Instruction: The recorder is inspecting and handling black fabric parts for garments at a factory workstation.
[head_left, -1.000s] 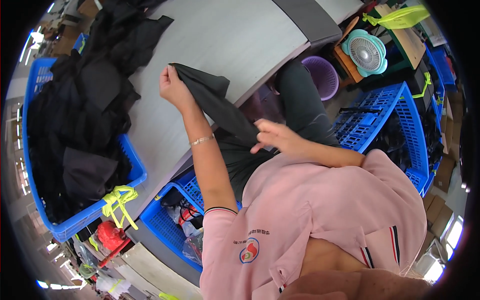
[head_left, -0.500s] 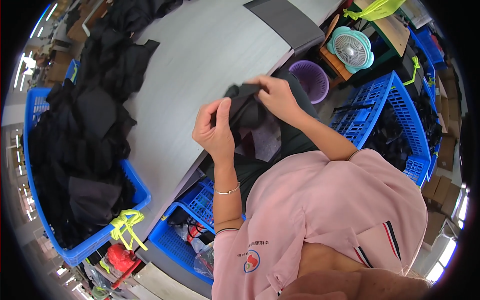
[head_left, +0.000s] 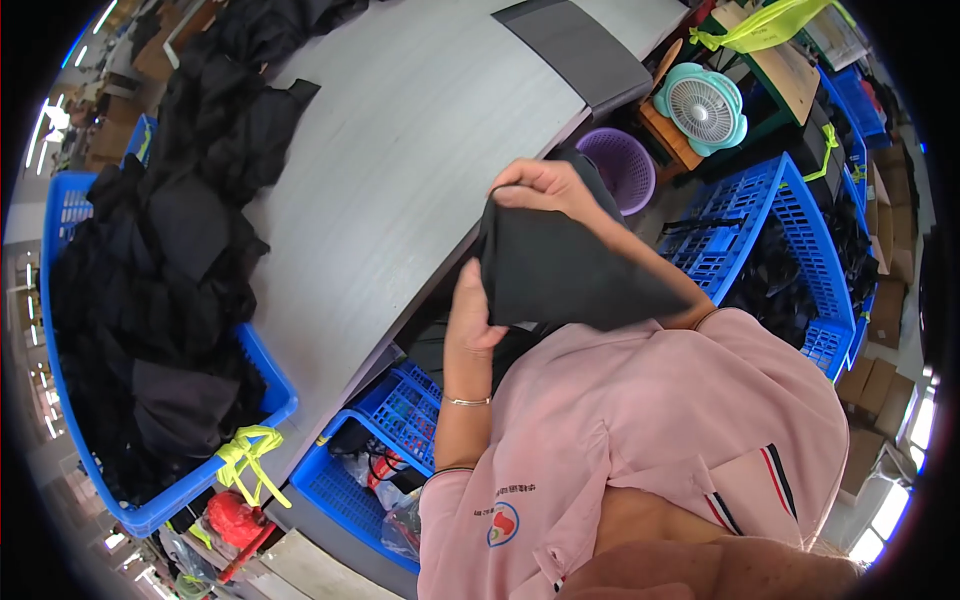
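A piece of black fabric (head_left: 570, 265) hangs spread between my hands, over my lap and just off the table's edge. Its upper corner is pinched in my right hand (head_left: 545, 187), fingers curled over the edge. My left hand (head_left: 472, 310) grips the cloth's left side, thumb on the near face and the other fingers hidden behind it. The fabric tapers to a point at the right, in front of my right forearm.
On the grey table (head_left: 370, 170), dark cloth lies heaped at the far left, beside a blue crate (head_left: 285, 395) full of it. A blue basket (head_left: 350, 495) sits below. To the right are a purple bin (head_left: 630, 165), a teal fan (head_left: 702, 108) and another blue crate (head_left: 705, 255).
The black fabric was bunched between my hands and now hangs spread out toward my chest. My left hand has moved right and down, close to the cloth's left edge.
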